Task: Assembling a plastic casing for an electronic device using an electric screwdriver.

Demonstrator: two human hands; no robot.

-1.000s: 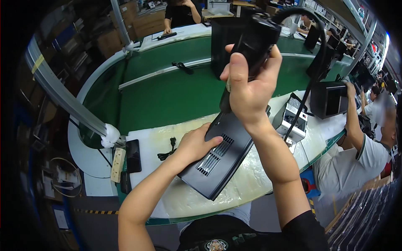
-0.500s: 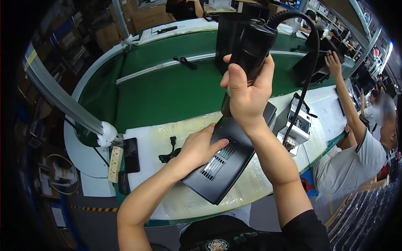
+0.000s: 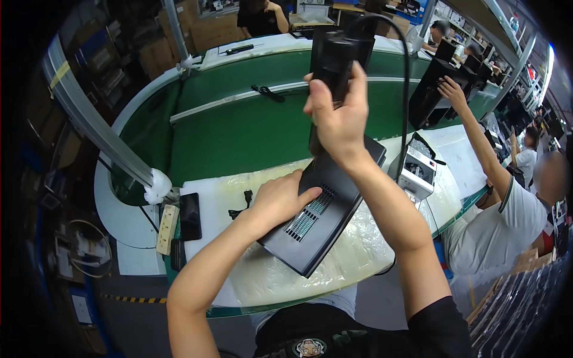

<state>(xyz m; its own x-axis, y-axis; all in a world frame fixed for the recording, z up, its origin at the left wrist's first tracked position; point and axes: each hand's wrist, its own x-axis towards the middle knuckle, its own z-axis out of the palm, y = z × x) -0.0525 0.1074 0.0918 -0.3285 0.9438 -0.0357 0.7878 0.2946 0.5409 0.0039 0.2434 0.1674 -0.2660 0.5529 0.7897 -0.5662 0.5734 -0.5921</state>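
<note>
A black computer case (image 3: 343, 194) with vent slots lies tilted across the padded bench in front of me. My left hand (image 3: 276, 201) holds its left side, thumb on the top face beside the vents and fingertips partly hidden at the far edge. Wrapped in my right hand (image 3: 343, 122) is a black corded electric screwdriver (image 3: 332, 56), held upright and blurred by motion. Its lower end is at the far part of the case; my hand hides whether the tip touches. The screwdriver's black cable (image 3: 407, 89) loops down to the right.
A white power unit (image 3: 418, 173) stands right of the case. To the left are a black phone (image 3: 190, 216), a power strip (image 3: 168, 230) and a black power cord (image 3: 240, 213). Beyond runs a green conveyor (image 3: 239, 134). At right, a co-worker's hand (image 3: 452, 92) touches a dark case.
My right hand has moved left with the screwdriver, and the cable swung with it. My left hand stays on the case. The co-worker's hand and dark case shifted left.
</note>
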